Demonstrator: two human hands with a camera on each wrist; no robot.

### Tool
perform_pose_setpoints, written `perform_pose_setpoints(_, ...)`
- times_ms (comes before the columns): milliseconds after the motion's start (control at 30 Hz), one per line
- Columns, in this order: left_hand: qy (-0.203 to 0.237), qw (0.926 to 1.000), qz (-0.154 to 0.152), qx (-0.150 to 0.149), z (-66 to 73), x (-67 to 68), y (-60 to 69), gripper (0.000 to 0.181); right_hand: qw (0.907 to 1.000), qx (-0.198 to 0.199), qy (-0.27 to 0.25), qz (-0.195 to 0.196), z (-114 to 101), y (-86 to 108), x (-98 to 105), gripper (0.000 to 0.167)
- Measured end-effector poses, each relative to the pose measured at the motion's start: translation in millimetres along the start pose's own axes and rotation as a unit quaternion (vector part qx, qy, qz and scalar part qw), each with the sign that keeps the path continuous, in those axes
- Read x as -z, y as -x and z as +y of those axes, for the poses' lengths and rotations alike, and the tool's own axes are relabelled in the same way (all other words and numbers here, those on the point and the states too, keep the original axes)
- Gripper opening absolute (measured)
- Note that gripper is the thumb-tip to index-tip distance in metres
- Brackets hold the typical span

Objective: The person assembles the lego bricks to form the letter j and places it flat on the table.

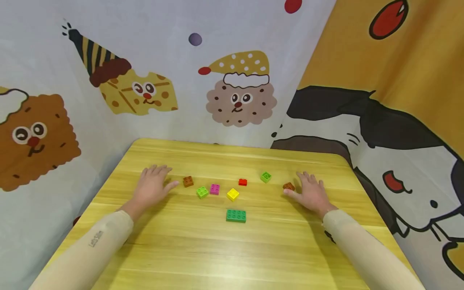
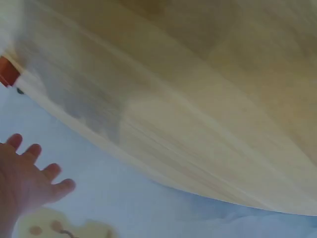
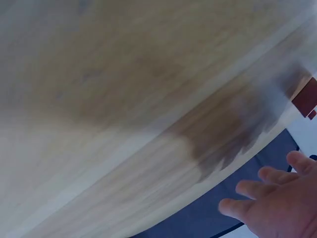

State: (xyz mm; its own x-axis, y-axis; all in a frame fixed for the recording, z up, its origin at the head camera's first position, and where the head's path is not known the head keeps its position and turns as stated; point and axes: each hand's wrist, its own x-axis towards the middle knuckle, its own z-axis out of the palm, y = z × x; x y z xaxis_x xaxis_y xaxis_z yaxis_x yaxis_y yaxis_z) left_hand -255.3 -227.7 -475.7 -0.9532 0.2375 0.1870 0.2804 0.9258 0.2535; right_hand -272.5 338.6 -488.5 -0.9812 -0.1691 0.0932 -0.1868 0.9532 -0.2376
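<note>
Several toy building bricks lie on a wooden table (image 1: 174,249). My left hand (image 1: 152,187) is spread at the left, its thumb pointing toward a brown brick (image 1: 188,181) and apart from it. On the right, my right hand (image 1: 311,194) also has its fingers extended; its thumb partly overlaps another brown brick (image 1: 288,186), and whether they touch I cannot tell. Between the hands are a lime brick (image 1: 202,192), a magenta brick (image 1: 215,189), a yellow brick (image 1: 233,194), a red brick (image 1: 243,182), a tipped green brick (image 1: 266,177) and a longer dark green brick (image 1: 236,216).
A pale curtain (image 1: 163,129) printed with cartoon faces hangs right behind the table's far edge. On the right the curtain carries a large black-and-white cartoon animal (image 1: 409,173). In the left wrist view, a brown-red brick (image 2: 8,72) shows at the edge.
</note>
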Motion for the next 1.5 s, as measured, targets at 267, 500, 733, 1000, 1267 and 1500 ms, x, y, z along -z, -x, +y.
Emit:
perform_pose_setpoints(267,-0.03,0.9885,0.039,-0.143,55.9,-4.3,7.0,0.048,0.9993,0.019,-0.006,0.031,-7,-5.1,0,0.072)
perform_pose_setpoints(500,-0.043,0.9592,0.001,-0.279,111.6,-12.2,21.6,0.051,0.9982,0.039,0.007,0.046,-15,-5.6,0,0.058)
perform_pose_setpoints(733,-0.064,0.9269,-0.053,-0.366,141.5,-23.2,35.6,0.061,0.9979,0.042,0.007,0.048,-19,-5.7,-1,0.057)
perform_pose_setpoints(1000,-0.087,0.9168,-0.073,-0.383,146.6,-34.2,40.6,0.071,0.9984,0.038,0.008,0.041,-21,-6.1,-2,0.056)
perform_pose_setpoints(1267,-0.079,0.9225,-0.085,-0.368,144.6,-38.1,41.9,0.079,0.9987,0.034,0.002,0.037,-20,-6.0,-3,0.055)
perform_pose_setpoints(1500,-0.062,0.9321,-0.092,-0.345,142.0,-39.4,39.8,0.081,0.9986,0.037,-0.032,0.021,-29,-6.4,-3,0.053)
